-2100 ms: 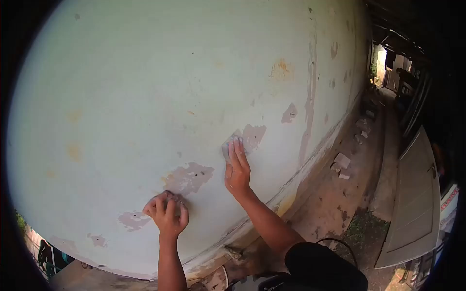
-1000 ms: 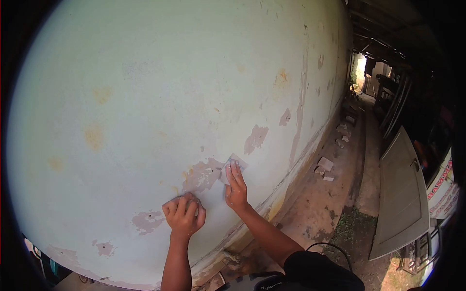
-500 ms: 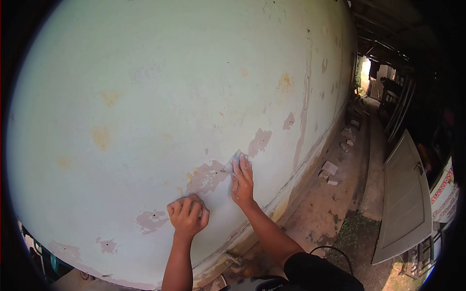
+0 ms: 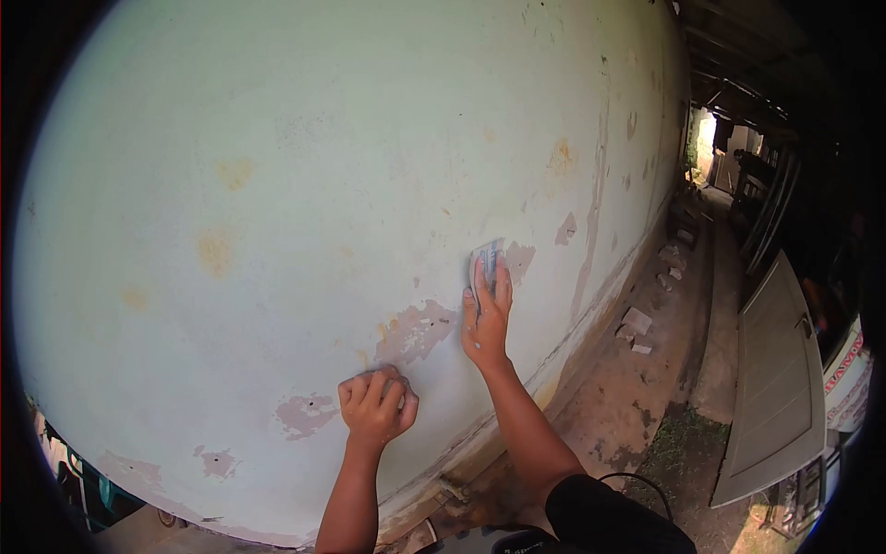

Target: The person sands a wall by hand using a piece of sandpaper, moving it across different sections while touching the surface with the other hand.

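Observation:
A pale green wall (image 4: 305,185) with peeled, pinkish-grey bare patches fills most of the head view. My right hand (image 4: 487,319) presses a folded piece of sandpaper (image 4: 491,254), pale with bluish print, flat against the wall. Its fingers lie over the sheet, just left of a small peeled patch (image 4: 520,262). Lower and to the left, my left hand (image 4: 378,406) is closed in a fist against the wall. Whether anything is inside that fist is hidden. Above it lies a larger peeled patch (image 4: 415,332) with yellowish marks along its edge.
A narrow dirt-and-concrete passage (image 4: 600,406) runs along the wall's foot at right. Broken pale blocks (image 4: 637,321) lie along it. A light door panel (image 4: 773,379) leans at the far right, beside a printed sack (image 4: 847,379).
My right hand has slid up and to the right along the wall with the sandpaper. My left fist stays at about the same wall spot; the view has shifted slightly.

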Tool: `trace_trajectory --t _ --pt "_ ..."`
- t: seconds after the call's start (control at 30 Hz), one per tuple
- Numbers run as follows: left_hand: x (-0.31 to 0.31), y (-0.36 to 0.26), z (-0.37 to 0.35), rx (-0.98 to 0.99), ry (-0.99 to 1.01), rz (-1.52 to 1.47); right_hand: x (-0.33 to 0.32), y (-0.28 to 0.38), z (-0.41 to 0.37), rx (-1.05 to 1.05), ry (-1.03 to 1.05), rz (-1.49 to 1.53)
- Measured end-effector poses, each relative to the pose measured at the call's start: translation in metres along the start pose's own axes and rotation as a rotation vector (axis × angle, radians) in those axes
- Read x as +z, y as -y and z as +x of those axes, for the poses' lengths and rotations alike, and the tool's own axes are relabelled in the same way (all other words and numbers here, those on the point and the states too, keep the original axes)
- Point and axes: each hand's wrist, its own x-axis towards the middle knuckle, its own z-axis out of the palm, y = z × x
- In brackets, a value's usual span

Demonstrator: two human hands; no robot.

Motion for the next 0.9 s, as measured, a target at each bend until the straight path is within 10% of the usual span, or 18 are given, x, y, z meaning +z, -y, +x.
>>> trace_trajectory --t 0.9 --pt "0.007 -0.001 -0.004 -0.013 0.016 0.067 0.021 -0.079 -0.033 -0.227 0.13 0.145"
